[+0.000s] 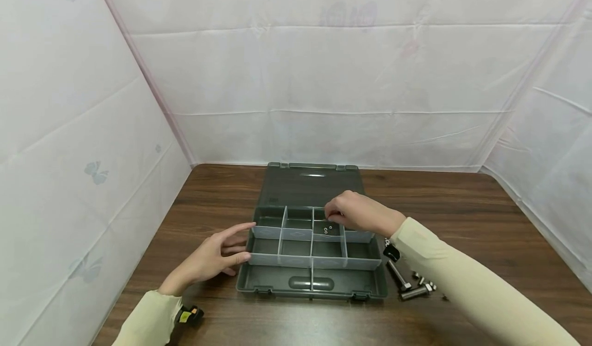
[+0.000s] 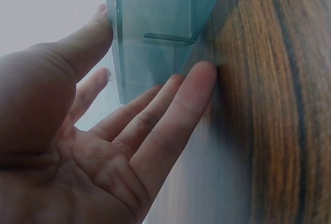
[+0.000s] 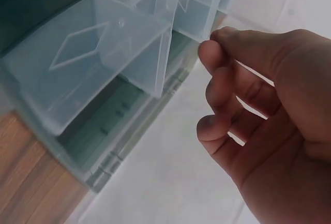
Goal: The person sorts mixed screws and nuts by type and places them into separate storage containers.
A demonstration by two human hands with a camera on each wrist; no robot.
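The left hand (image 1: 210, 257) lies spread against the organizer box (image 1: 311, 253) mid-table; the right hand (image 1: 353, 213), fingers curled, hovers over tiny nuts (image 1: 328, 229) (light, slippery, probably best pinched by their edges).

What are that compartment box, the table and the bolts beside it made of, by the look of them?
The box looks like plastic: grey-green shell with clear, see-through dividers and moulded hinges. The table shows dark wood grain with a smooth, faintly glossy finish; it may be veneer or laminate. The bolts appear to be metal, silvery and shiny.
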